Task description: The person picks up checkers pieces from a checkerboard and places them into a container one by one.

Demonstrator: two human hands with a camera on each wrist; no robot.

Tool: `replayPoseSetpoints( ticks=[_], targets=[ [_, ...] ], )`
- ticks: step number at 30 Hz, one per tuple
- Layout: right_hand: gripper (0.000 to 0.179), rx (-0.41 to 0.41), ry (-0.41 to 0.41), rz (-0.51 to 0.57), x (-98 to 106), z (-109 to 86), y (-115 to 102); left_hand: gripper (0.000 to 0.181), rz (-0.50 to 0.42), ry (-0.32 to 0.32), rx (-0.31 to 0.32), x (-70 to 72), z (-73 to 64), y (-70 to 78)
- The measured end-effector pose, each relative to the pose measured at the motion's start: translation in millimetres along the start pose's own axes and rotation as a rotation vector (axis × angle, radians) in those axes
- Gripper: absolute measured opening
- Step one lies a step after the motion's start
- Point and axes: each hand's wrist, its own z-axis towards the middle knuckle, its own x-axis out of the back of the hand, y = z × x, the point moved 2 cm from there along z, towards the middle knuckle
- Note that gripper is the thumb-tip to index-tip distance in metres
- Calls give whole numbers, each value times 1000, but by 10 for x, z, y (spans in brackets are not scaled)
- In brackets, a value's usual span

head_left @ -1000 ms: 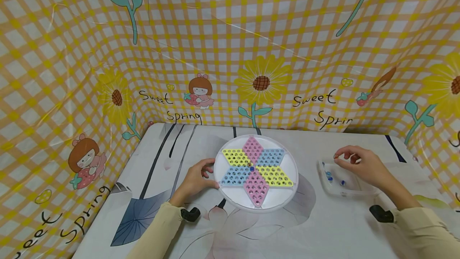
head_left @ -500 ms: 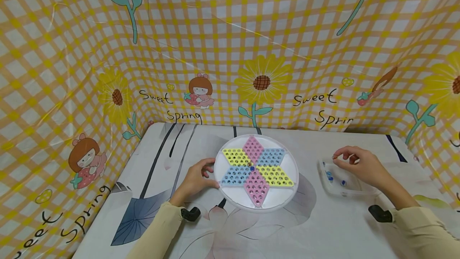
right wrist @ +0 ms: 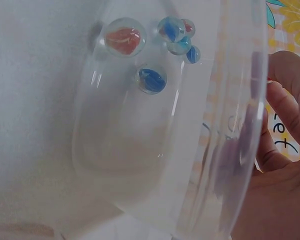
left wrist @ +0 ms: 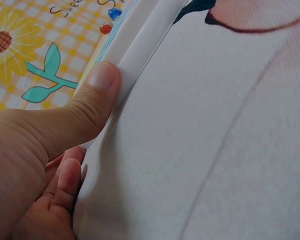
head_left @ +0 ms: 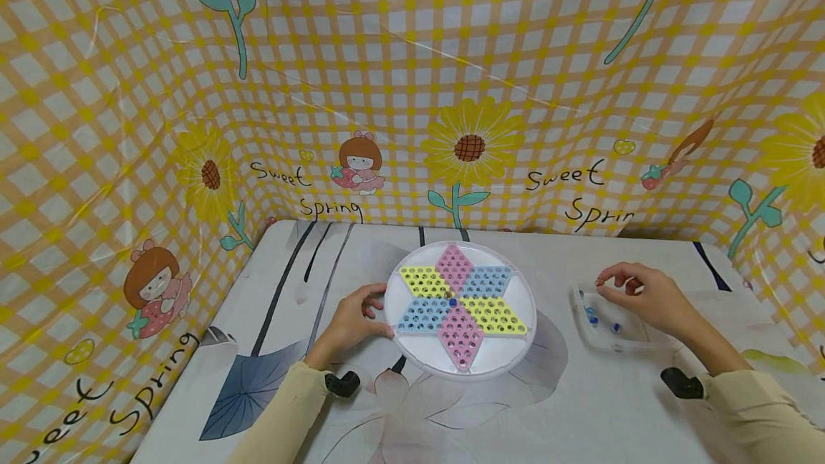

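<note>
A round white Chinese checkers board (head_left: 422,358) with a pink, yellow and blue star lies in the middle of the table. My left hand (head_left: 349,321) holds its left rim, thumb and fingers spread along the edge. In the left wrist view the thumb (left wrist: 97,95) presses on the white side wall. A blue marble (head_left: 453,303) and an orange-brown marble (head_left: 447,295) sit at the star's centre. On the right, my right hand (head_left: 647,296) pinches a small reddish marble (head_left: 601,281) between thumb and forefinger, above a clear plastic box (head_left: 599,342).
Several glass marbles lie in the box, among them a blue marble (right wrist: 152,80) and a red marble (right wrist: 125,39). A printed white cloth covers the table (head_left: 509,421). A yellow checked curtain (head_left: 399,77) rises behind and at the sides.
</note>
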Motion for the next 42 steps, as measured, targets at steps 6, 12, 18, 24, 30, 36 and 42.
replayPoseSetpoints(
  ticks=[6, 12, 18, 24, 30, 36, 42],
  targets=[
    [26, -19, -10, 4, -29, 1, 1, 86, 2, 0, 6, -2, -5, -3],
    [32, -40, -27, -13, -37, 8, 6, 86, 10, 1, 7, -8, -2, -16],
    [31, -26, -19, -17, -31, 7, 13, 86, 4, 1, 5, -10, 2, -29],
    [31, -3, -6, -8, -21, 10, 8, 86, 4, 3, 3, -9, 6, -35],
    [31, -1, -20, -25, 0, 52, -15, 86, 3, 2, 0, -10, 4, -36],
    [31, 31, -14, -43, 32, 100, -48, 86, 6, 0, -2, -6, 7, -32],
    [31, 25, -31, -24, 60, 144, -131, 87, 19, -2, 4, 0, 9, -5]
  ],
)
